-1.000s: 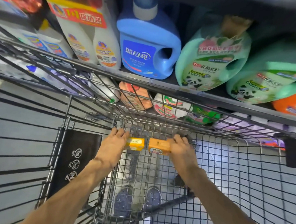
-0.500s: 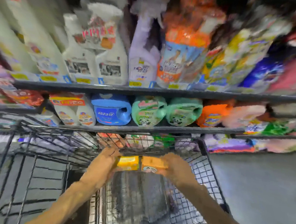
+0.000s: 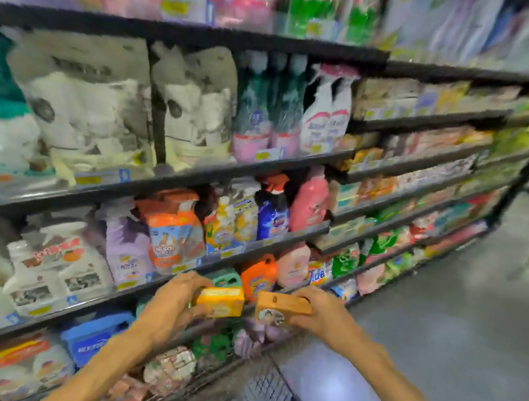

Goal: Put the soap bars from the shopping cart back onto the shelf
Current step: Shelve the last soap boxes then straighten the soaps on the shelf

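My left hand (image 3: 178, 295) grips a yellow soap bar box (image 3: 221, 302), held up in front of the lower shelves. My right hand (image 3: 319, 314) grips an orange-brown soap bar box (image 3: 281, 308) beside it, a small gap between the two boxes. Both boxes are lifted above the black wire shopping cart (image 3: 271, 400), whose front corner shows at the bottom. Small soap boxes fill the narrow shelves (image 3: 417, 157) further right. The picture is blurred by motion.
The tall black shelf unit (image 3: 160, 183) carries refill pouches, spray bottles and detergent jugs, among them an orange jug (image 3: 259, 280) just behind my hands. Grey floor (image 3: 456, 318) of the aisle opens to the right of the cart.
Both hands have lifted the two soap boxes out of the cart and up before the shelves. The view has swung up and to the right, so higher shelves and the aisle now show.
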